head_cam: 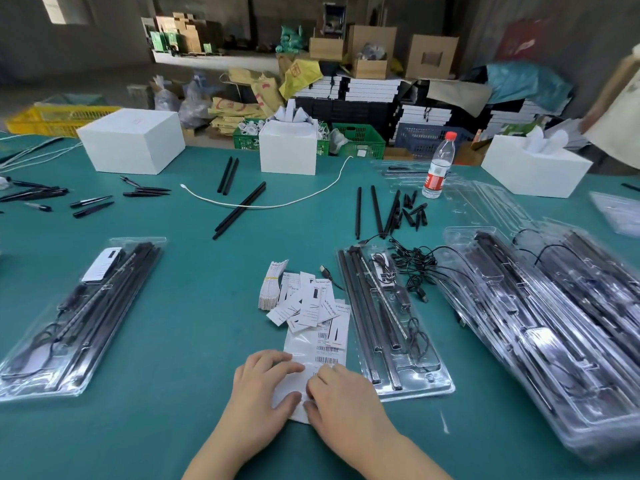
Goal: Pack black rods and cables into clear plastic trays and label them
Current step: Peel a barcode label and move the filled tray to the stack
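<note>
A white label sheet with barcode stickers lies on the green table in front of me. My left hand presses on its lower left part. My right hand pinches at the sheet's lower right edge, fingertips on a sticker. Just right of the sheet lies a clear plastic tray holding black rods and a cable. A sealed tray with a white label sits at the left. A stack of filled trays lies at the right. Loose black rods lie further back.
A pile of small paper cards lies above the sheet. A tangle of black cables sits beside the open tray. White boxes, a water bottle, a white cord and short black spikes are farther back.
</note>
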The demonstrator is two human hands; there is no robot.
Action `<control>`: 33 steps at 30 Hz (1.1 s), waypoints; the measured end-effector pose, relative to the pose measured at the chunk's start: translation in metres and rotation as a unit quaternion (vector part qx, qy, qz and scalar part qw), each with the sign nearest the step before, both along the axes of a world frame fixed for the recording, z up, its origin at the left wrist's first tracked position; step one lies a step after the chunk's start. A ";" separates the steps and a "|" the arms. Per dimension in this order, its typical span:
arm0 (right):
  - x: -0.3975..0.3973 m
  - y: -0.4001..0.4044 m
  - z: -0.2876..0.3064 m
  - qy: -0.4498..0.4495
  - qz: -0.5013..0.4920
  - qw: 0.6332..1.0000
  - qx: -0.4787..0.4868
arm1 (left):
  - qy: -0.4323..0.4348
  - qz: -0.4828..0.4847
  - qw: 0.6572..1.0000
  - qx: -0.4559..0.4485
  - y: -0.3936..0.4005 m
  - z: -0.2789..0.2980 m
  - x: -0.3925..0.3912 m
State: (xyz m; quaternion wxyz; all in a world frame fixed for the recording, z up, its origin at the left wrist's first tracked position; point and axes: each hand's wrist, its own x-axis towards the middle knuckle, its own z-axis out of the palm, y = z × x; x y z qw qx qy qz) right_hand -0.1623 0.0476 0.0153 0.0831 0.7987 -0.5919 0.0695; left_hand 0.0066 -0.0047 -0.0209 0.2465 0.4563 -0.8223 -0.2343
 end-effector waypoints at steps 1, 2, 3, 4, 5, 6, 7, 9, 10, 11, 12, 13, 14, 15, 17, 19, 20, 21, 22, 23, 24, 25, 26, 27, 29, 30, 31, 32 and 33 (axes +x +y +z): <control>0.001 0.000 0.001 0.007 0.002 1.000 -0.004 | -0.002 0.001 1.000 0.001 0.000 0.000 0.000; 0.001 0.001 0.001 0.013 0.000 1.000 -0.003 | -0.004 0.001 1.000 0.002 0.000 0.000 0.000; 0.001 0.000 0.001 0.019 0.001 1.000 -0.004 | -0.006 0.001 1.000 0.002 0.000 0.000 0.000; 0.001 0.000 0.002 0.024 -0.001 1.000 -0.001 | -0.007 0.000 1.000 0.002 -0.001 0.000 0.000; 0.002 0.001 0.002 0.029 -0.005 1.000 0.007 | -0.007 0.000 1.000 0.003 -0.001 0.000 0.000; 0.002 0.002 0.003 0.033 -0.006 0.999 0.010 | -0.007 0.000 1.000 0.003 -0.001 0.000 0.000; 0.002 0.002 0.003 0.034 -0.006 0.999 0.013 | -0.007 0.002 1.000 0.003 -0.001 0.000 0.000; 0.003 0.003 0.003 0.027 -0.005 0.999 0.020 | -0.007 0.004 1.000 0.003 -0.001 0.000 0.000; 0.004 0.002 0.003 0.028 -0.005 0.999 0.022 | -0.006 0.004 1.000 0.003 -0.001 0.000 0.000; 0.004 0.001 0.002 0.036 -0.003 0.999 0.023 | -0.006 0.004 1.000 0.003 -0.002 -0.001 -0.001; 0.005 0.001 0.002 0.046 -0.001 0.999 0.022 | -0.005 0.004 1.000 0.005 -0.002 -0.001 0.000; 0.006 0.000 0.003 0.053 0.000 0.998 0.023 | -0.006 0.003 1.000 0.006 -0.002 -0.001 0.000; 0.006 0.000 0.003 0.053 -0.002 0.998 0.029 | -0.009 0.002 1.000 0.007 -0.002 -0.001 0.000; 0.007 -0.001 0.002 0.044 -0.009 0.998 0.036 | -0.013 0.001 1.000 0.007 -0.002 -0.001 0.000; 0.008 -0.003 0.006 0.000 -0.031 0.998 0.049 | -0.019 -0.002 1.000 0.008 -0.002 -0.001 0.000; 0.006 -0.002 0.010 -0.072 -0.068 0.994 0.050 | -0.023 -0.006 1.000 0.006 -0.003 -0.001 0.001; 0.003 -0.004 0.009 -0.115 -0.095 0.987 0.065 | -0.025 -0.009 1.000 0.005 -0.003 -0.001 0.000; 0.001 -0.004 0.008 -0.159 -0.114 0.977 0.080 | -0.026 -0.012 1.000 0.004 -0.003 -0.001 0.001; -0.002 -0.004 0.007 -0.198 -0.129 0.968 0.088 | -0.027 -0.014 1.000 0.003 -0.003 -0.001 0.001; -0.004 -0.004 0.006 -0.231 -0.144 0.958 0.087 | -0.027 -0.017 0.999 0.003 -0.003 0.000 0.001; -0.006 -0.004 0.006 -0.257 -0.160 0.949 0.085 | -0.028 -0.018 0.999 0.002 -0.003 0.000 0.001; -0.008 -0.003 0.007 -0.286 -0.180 0.937 0.089 | -0.030 -0.018 0.999 0.002 -0.002 0.001 0.001; -0.010 -0.004 0.010 -0.331 -0.205 0.916 0.101 | -0.031 -0.018 0.999 0.002 -0.002 0.001 0.001; -0.014 -0.005 0.012 -0.396 -0.228 0.882 0.120 | -0.032 -0.018 0.999 0.002 -0.002 0.001 0.001; -0.021 -0.007 0.016 -0.534 -0.267 0.790 0.137 | -0.034 -0.016 0.999 0.007 -0.002 0.002 0.001; -0.025 -0.008 0.020 -0.591 -0.285 0.740 0.144 | -0.033 -0.015 0.999 0.010 -0.002 0.003 0.001; -0.029 -0.008 0.024 -0.644 -0.295 0.690 0.151 | -0.032 -0.013 0.999 0.013 -0.001 0.003 0.000; -0.032 -0.008 0.029 -0.689 -0.293 0.644 0.157 | -0.030 -0.012 0.999 0.016 -0.001 0.004 0.000; -0.036 -0.008 0.034 -0.726 -0.280 0.607 0.161 | -0.029 -0.011 0.999 0.018 -0.001 0.005 0.001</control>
